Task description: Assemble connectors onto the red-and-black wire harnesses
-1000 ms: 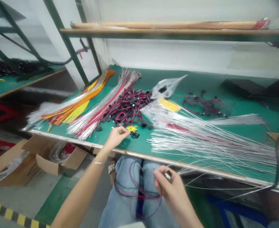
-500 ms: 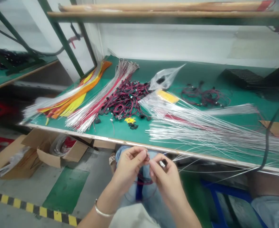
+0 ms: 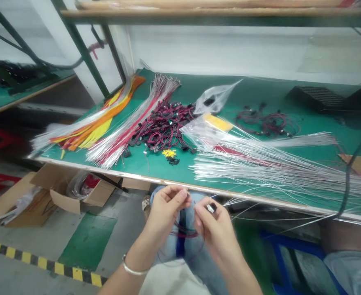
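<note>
In front of the bench edge, over my lap, my left hand (image 3: 167, 207) is closed in a pinch; what sits between thumb and forefinger is too small to make out. My right hand (image 3: 213, 219) pinches a thin wire end, and a small black-and-white connector (image 3: 211, 207) shows between its fingers. A loop of red and black wire (image 3: 185, 234) hangs below both hands. Past them on the green bench lie small yellow pieces (image 3: 169, 153), small black pieces (image 3: 172, 161) and a heap of red-black cables with black connectors (image 3: 165, 123).
Bundles of white and red wires (image 3: 131, 127) and orange-yellow wires (image 3: 99, 123) lie at left. Long white wires (image 3: 254, 164) spread rightward, some past the bench edge (image 3: 131, 177). Plastic bags (image 3: 215, 98) lie behind. Cardboard boxes (image 3: 65, 200) stand on the floor; a blue stool (image 3: 280, 254) is at right.
My two hands have moved slightly apart, opening a small gap between the fingertips. The wire loop still hangs beneath them. The camera view has shifted a little.
</note>
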`<state>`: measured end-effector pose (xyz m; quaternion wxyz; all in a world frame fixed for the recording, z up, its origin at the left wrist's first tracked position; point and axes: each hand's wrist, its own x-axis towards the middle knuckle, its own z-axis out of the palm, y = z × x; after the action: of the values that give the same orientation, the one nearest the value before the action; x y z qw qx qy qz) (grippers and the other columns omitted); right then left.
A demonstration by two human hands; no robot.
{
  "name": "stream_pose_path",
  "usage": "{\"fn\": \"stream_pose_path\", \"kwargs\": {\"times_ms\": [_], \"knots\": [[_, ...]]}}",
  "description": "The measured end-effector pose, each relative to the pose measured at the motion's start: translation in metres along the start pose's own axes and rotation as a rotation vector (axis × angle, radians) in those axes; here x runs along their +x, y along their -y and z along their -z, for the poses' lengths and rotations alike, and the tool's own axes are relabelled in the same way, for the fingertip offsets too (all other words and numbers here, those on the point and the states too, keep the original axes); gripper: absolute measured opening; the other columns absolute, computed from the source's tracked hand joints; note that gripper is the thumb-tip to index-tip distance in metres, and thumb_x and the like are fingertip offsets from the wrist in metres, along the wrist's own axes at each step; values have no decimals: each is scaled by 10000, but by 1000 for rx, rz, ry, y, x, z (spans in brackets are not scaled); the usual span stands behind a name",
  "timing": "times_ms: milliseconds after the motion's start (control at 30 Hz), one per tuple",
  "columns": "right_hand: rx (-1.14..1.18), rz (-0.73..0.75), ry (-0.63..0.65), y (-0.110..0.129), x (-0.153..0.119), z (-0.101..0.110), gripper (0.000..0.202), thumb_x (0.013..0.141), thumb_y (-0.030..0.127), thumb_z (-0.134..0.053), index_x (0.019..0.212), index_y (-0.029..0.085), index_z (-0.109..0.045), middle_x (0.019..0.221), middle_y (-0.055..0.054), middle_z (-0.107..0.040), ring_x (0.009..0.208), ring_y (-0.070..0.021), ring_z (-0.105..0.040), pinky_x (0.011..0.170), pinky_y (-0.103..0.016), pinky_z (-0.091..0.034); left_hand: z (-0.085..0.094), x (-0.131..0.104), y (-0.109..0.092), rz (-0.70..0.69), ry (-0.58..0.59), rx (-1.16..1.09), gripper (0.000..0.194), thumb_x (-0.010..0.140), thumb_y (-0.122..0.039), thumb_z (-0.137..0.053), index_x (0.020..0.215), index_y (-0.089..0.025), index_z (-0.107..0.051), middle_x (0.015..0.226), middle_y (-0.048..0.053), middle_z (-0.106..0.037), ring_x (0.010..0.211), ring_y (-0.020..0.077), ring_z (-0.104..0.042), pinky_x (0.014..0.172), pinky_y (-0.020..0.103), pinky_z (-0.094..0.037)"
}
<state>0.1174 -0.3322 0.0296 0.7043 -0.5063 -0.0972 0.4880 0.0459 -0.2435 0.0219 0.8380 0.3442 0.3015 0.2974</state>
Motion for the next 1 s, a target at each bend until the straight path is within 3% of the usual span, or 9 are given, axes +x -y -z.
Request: {"fn": "stream_pose_path", "kwargs": {"times_ms": [367,533,633,900,1000], "knots": [[-37,27,-9,1,1,-1,344,685,371,-711,633,141,-460,449,53,-430,408,-25,-285,434,-167,-188,2,0,6,-15,47,42,159,666,-254,-742,702,-136,-641,644,-1,-633,597,74,-577,586,160,-492],[3,-53,18,1,3,3,359,665,375,-728,648,143,-454,453,59,-420,397,-22,-291,427,-162,-173,7,1,-4,-228,92,407,66,694,-203,-704,712,-152,-666,674,7,-652,629,91,-588,612,165,-474],[-29,-26,26,-1,6,6,369,671,387,-725,641,136,-456,463,48,-438,400,-17,-284,425,-161,-167,11,2,-9,-333,144,613,36,716,-180,-675,744,-159,-669,754,24,-661,718,116,-599,661,178,-467],[-8,16,71,-2,10,10,450,629,394,-769,834,166,-439,486,25,-540,382,-19,-332,393,-127,-181,15,2,-14,-310,328,689,268,777,-184,-617,1037,-186,-552,792,27,-652,747,132,-603,720,224,-447],[3,-4,104,-3,12,13,518,607,403,-784,948,151,-486,481,39,-520,387,-25,-363,394,-128,-206,16,3,-22,-281,368,806,158,763,-185,-632,921,-183,-627,741,25,-644,713,138,-588,682,226,-433]]}}
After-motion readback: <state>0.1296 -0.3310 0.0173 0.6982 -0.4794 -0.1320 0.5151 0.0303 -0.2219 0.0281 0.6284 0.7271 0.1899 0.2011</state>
